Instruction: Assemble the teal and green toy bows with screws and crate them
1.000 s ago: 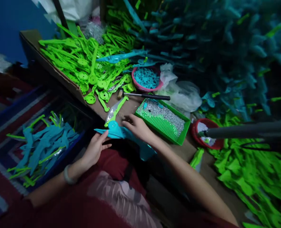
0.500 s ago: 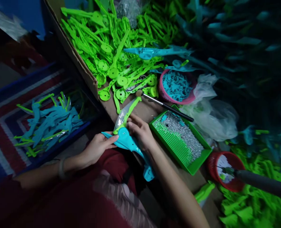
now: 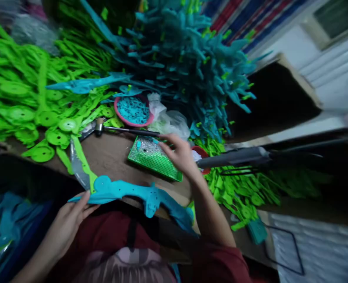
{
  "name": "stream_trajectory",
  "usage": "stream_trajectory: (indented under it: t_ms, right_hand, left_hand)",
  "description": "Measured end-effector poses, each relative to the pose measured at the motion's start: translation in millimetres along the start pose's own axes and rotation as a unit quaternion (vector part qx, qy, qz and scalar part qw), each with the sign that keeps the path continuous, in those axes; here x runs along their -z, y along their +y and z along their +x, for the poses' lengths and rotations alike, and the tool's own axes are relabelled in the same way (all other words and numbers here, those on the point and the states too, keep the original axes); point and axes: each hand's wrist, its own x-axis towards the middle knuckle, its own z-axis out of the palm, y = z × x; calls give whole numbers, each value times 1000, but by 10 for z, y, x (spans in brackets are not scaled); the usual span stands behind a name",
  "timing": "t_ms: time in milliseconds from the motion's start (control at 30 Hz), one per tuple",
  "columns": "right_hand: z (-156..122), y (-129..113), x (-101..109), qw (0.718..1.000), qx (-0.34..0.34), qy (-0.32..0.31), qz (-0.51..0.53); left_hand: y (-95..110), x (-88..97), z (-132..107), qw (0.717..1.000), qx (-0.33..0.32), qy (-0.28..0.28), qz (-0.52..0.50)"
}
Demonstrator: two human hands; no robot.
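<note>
My left hand (image 3: 74, 214) grips the pointed left end of a long blue plastic handle (image 3: 127, 189), which lies tilted across my lap at the table edge. A green plastic arm (image 3: 84, 159) with a grey, blade-like strip (image 3: 78, 167) stands up from the round end of that handle. My right hand (image 3: 178, 153) is over the green perforated tray (image 3: 154, 164), which holds many small silvery metal pieces. Its fingers are stretched and apart, close to the handle end of a small hammer (image 3: 127, 130). I cannot tell whether the fingertips touch the hammer or the tray.
Heaps of green plastic parts (image 3: 17, 90) lie at left and right (image 3: 241, 196). A blue pile (image 3: 185, 67) rises behind. A pink bowl (image 3: 151, 118) of small blue pieces, a plastic bag (image 3: 175, 124) and a red basket (image 3: 205, 171) stand beyond the tray. A dark grey rod-like tool (image 3: 235, 158) juts in.
My view has swung to the right. My right hand has left the blue handle and moved over the green tray. My left hand still holds the handle, now turned more level.
</note>
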Motion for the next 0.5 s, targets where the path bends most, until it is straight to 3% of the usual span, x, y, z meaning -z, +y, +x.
stream_trajectory:
  t_ms: [67, 167, 267, 333, 367, 433, 500]
  right_hand:
    - [66, 328, 323, 983, -89, 80, -140]
    - [194, 411, 339, 966, -110, 104, -210]
    - [94, 30, 142, 966, -49, -11, -255]
    - [-249, -220, 211, 955, -59, -115, -267]
    - [-498, -273, 341, 954, -59, -166, -244]
    - [-1055, -186, 754, 942, 2, -331, -57]
    - [-1513, 126, 1232, 923, 35, -350, 154]
  left_hand:
    - [21, 1, 54, 999, 6, -2, 41]
    - [63, 8, 159, 987, 19, -17, 162]
    - [88, 113, 212, 948, 5, -61, 314]
    - [85, 246, 170, 911, -50, -100, 397]
    - [83, 312, 127, 893, -95, -111, 426]
    - [104, 382, 24, 855, -206, -110, 463]
    - [204, 293, -48, 802, -313, -112, 496]
